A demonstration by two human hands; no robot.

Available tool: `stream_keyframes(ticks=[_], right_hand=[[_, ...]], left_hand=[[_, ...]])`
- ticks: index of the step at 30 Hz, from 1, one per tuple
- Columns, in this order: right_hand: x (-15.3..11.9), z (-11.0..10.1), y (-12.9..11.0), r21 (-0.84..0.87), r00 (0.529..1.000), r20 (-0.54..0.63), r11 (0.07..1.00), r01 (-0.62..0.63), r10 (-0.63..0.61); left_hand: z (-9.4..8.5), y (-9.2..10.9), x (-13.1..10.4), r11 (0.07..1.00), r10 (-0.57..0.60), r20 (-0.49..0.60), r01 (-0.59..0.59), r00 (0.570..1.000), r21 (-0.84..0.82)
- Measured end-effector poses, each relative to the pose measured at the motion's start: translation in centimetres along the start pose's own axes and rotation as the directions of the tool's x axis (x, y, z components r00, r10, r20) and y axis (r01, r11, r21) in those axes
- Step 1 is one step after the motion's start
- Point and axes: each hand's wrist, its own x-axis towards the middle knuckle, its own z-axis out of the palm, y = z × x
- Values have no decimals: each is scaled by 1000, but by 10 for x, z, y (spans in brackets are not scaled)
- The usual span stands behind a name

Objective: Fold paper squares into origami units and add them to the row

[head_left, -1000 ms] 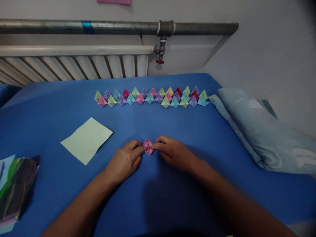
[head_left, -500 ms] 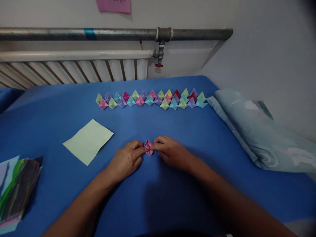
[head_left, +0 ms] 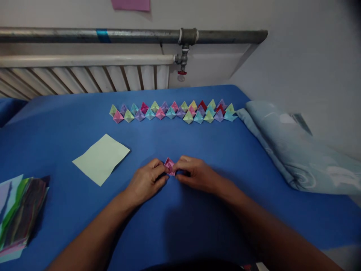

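Blue tabletop (head_left: 146,141) by a radiator (head_left: 131,78): left hand (head_left: 145,180) and right hand (head_left: 196,170) had a small pink paper piece (head_left: 169,164) pinched between them, seemingly mid-shaping; next move probably needed gentle, even pressure.

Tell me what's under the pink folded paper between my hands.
The blue surface shows around the pink folded paper; whatever lies directly beneath is covered by it, the left hand and the right hand.

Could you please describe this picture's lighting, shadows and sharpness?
Head view: dim light, with a dark shadow on the blue table below the right hand; head view, left edge: paper stack looks blurry; head view, top right: darkened corner.
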Motion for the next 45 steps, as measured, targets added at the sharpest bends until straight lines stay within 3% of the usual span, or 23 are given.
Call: stream_keyframes(ticks=[16, 21, 24, 28, 35, 45], right_hand=[[6, 1, -8, -44, 995, 32, 995, -88, 90], [4, -2, -7, 13, 997, 37, 997, -70, 70], [3, -4, -4, 128, 997, -27, 990, -62, 66], [6, 0, -1, 176, 971, -177, 976, -127, 159], [14, 12, -9, 62, 922, -247, 955, -291, 297], [22, 16, -10, -41, 904, -232, 924, -379, 360]], left_hand=[[10, 3, 10, 995, -45, -3, 45, 999, -87], [5, 5, 8, 991, -34, 6, 35, 999, -129], [-3, 6, 6, 982, -53, -4, 51, 999, -184], [-4, 4, 6, 965, -173, -124, 144, 977, -218], [10, 6, 19, 934, -355, -243, 335, 903, -122], [10, 9, 27, 933, -350, -193, 359, 917, 11]])
